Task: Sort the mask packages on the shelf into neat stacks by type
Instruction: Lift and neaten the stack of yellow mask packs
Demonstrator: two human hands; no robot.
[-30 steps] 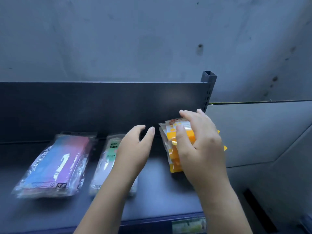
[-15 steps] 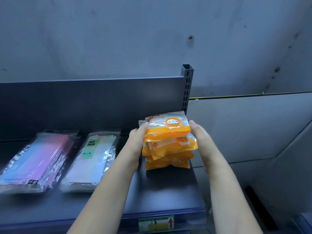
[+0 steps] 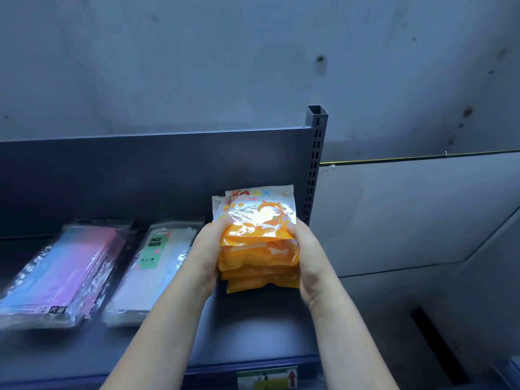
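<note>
The fingers of the left hand (image 3: 206,257) are pressed flat against the left edge of a stack of glossy orange plastic mask packages (image 3: 259,243), and the right hand (image 3: 306,257) does the same on the right edge, thumb on the front face, so the stack is squeezed between both palms. The top package shows a white and orange printed front that catches the light; below it the orange bottoms of several more packages line up unevenly. The stack sits at the right end of the dark grey metal shelf (image 3: 253,339), close to the slotted grey upright post (image 3: 315,164) at the back corner.

Just beside the left forearm lies a clear packet of pale masks with a green "FACE MASK" label (image 3: 153,270), flat on the shelf. Further left, apart from it, lies a clear packet of pink-to-blue gradient masks (image 3: 62,273). A small green and yellow label with a red arrow (image 3: 267,378) is fixed to the shelf's front edge. Behind everything is a stained grey concrete wall (image 3: 225,66).
</note>
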